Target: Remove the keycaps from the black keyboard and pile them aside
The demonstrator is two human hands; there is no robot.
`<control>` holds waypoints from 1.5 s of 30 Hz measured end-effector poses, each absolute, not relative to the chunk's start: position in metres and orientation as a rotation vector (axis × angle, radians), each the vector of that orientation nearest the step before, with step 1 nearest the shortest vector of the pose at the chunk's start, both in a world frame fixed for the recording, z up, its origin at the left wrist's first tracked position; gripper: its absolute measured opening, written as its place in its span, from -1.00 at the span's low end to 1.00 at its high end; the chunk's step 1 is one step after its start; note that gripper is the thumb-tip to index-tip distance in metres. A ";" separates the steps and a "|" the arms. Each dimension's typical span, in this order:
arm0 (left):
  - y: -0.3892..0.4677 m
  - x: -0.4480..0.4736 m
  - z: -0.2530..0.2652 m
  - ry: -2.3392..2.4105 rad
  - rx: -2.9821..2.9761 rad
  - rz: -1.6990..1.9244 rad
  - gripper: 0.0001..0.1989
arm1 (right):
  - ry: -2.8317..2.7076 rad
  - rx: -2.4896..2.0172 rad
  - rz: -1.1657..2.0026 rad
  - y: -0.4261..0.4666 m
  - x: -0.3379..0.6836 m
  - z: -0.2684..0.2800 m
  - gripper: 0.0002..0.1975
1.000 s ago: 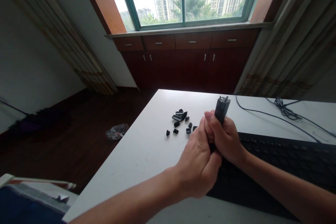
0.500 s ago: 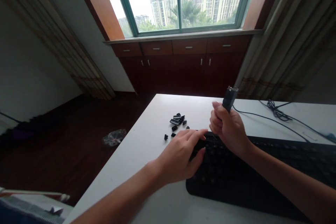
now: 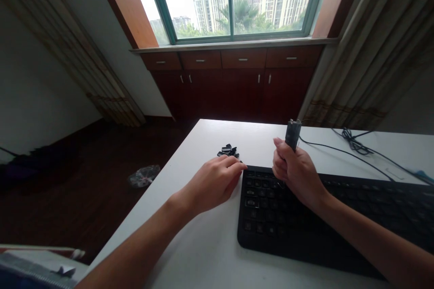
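My right hand (image 3: 294, 162) is closed around the dark handle of what looks like a keycap puller (image 3: 292, 133). It holds the tool upright over a black keyboard (image 3: 305, 248), and a thin wire shows below the fist. My left hand (image 3: 220, 176) lies palm down at the keyboard's upper left corner, fingers forward and slightly bent, with its thumb mostly hidden. Just beyond its fingers is a small heap of loose black keycaps (image 3: 228, 149); the hand covers the nearer ones. Some key positions at the keyboard's left end look bare of caps.
The keyboard rests on a white table (image 3: 190, 244), whose left edge slants toward me. Black cables (image 3: 356, 142) cross the table at the back right. A clear plastic bag (image 3: 144, 176) lies on the dark floor. Wooden cabinets (image 3: 217, 90) stand under the window.
My left hand has moved left off the keyboard toward the keycaps, uncovering the keyboard's left end. My right hand has stayed nearly in place, with the tool slightly more upright.
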State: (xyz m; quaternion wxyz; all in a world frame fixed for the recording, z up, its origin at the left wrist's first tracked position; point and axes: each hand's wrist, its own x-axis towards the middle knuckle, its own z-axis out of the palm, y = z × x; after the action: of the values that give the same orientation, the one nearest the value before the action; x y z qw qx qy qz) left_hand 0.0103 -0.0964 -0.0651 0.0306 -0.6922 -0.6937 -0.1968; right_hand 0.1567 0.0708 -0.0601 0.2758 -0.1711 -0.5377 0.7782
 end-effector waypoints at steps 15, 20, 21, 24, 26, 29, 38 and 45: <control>-0.082 0.079 -0.070 -2.307 -2.043 -1.385 -0.53 | -1.501 -0.544 1.905 0.061 0.156 -0.060 -0.47; -0.079 0.085 -0.078 -2.349 -1.950 -1.479 -0.38 | -1.491 -0.615 1.908 0.060 0.156 -0.059 -0.48; -0.079 0.086 -0.079 -2.334 -1.958 -1.476 -0.38 | -1.506 -0.634 1.902 0.060 0.156 -0.059 -0.48; -0.079 0.088 -0.080 -2.309 -1.973 -1.453 -0.43 | -1.498 -0.664 1.927 0.062 0.156 -0.058 -0.49; -0.079 0.089 -0.080 -2.303 -1.973 -1.450 -0.48 | -1.468 -0.666 1.950 0.064 0.157 -0.058 -0.49; -0.079 0.089 -0.078 -2.287 -1.985 -1.465 -0.53 | -1.468 -0.638 1.926 0.065 0.159 -0.056 -0.47; -0.079 0.090 -0.076 -2.322 -1.948 -1.538 -0.57 | -1.523 -0.627 1.894 0.062 0.160 -0.059 -0.45; -0.078 0.091 -0.075 -2.356 -1.936 -1.513 -0.61 | -1.549 -0.656 1.832 0.057 0.161 -0.059 -0.48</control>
State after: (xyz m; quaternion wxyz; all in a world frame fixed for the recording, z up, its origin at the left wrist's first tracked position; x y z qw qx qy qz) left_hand 0.0910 -0.0785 -0.0748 -0.1307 -0.5638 -0.6862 -0.4406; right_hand 0.1606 0.0569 -0.0589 0.3215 -0.2497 -0.5896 0.6976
